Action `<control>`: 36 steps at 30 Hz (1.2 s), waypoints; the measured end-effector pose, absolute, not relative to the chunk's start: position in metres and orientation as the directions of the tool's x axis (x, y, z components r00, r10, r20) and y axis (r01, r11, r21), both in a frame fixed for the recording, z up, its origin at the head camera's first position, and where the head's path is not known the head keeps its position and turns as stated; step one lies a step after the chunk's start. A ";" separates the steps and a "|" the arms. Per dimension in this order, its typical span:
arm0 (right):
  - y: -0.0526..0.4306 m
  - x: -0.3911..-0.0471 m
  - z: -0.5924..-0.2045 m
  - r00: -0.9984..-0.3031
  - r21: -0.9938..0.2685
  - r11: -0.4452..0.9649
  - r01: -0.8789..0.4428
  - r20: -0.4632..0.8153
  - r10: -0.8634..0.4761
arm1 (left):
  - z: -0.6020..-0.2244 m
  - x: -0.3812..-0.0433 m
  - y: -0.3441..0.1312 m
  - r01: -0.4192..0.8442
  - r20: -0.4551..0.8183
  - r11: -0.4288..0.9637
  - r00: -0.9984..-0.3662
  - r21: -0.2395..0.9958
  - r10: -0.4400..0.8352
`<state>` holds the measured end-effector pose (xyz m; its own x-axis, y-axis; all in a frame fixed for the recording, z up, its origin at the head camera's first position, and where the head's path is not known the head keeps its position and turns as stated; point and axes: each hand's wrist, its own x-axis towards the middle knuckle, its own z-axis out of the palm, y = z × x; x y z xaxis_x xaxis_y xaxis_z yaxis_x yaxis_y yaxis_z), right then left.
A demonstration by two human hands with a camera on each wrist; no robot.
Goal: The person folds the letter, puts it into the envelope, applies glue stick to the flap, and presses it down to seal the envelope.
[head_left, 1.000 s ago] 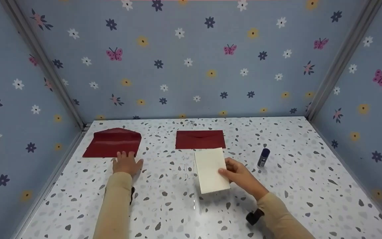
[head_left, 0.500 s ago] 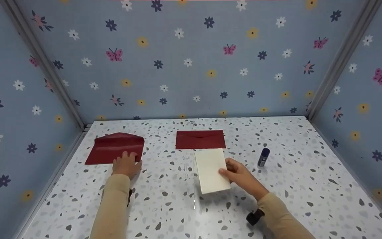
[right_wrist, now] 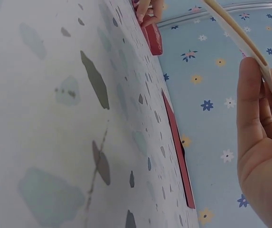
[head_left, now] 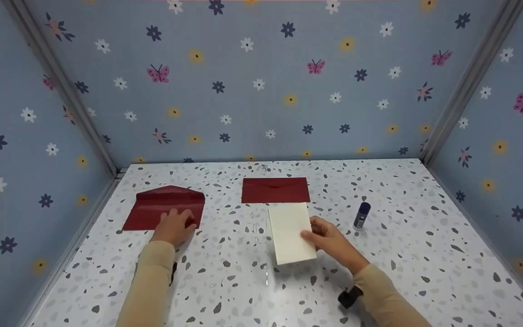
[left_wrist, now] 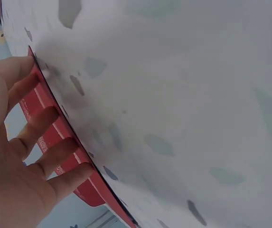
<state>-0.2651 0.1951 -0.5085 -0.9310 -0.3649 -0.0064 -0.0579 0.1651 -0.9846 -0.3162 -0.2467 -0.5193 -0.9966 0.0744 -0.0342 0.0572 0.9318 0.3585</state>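
My left hand [head_left: 174, 227] rests on the near right part of a dark red envelope [head_left: 152, 211], whose pointed flap is unfolded away from me. In the left wrist view the fingertips touch the envelope [left_wrist: 55, 135] near its edge, and the thumb lies at its corner. My right hand [head_left: 332, 240] pinches a folded cream paper [head_left: 290, 236] by its right side, thumb on top. The right wrist view shows the folded layers of this paper [right_wrist: 235, 31] edge-on, held above the table.
A second red envelope [head_left: 275, 190] lies flat at the back middle, just beyond the paper. To the right stands a glue stick [head_left: 361, 215] with a dark blue cap. Flowered panels [head_left: 261, 91] wall the speckled table [head_left: 225, 281] at the back and sides.
The envelope under my left hand has slid towards me and slightly right. The left fingers have bent more and moved further onto it. My right hand keeps the paper in place.
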 end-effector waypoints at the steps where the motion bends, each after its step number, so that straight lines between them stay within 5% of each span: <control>1: 0.195 -0.265 -0.509 -0.932 -0.984 0.168 -0.055 -0.009 -0.362 | -0.520 -0.316 -0.248 0.054 -0.038 0.932 -0.997 0.359 0.072; 25: 0.196 -0.266 -0.511 -0.931 -0.987 0.156 -0.046 -0.014 -0.365 | -0.518 -0.293 -0.240 0.042 -0.078 0.903 -0.993 0.427 0.083; 36: 0.195 -0.266 -0.508 -0.940 -0.982 0.185 -0.037 -0.029 -0.341 | -0.515 -0.274 -0.195 0.183 -0.084 0.911 -0.970 0.369 0.228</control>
<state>-0.2662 0.1953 -0.5079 -0.9398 -0.3405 -0.0293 -0.0365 0.1855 -0.9820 -0.2742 -0.1947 -0.5151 -0.9699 0.2285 -0.0839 0.1827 0.9111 0.3695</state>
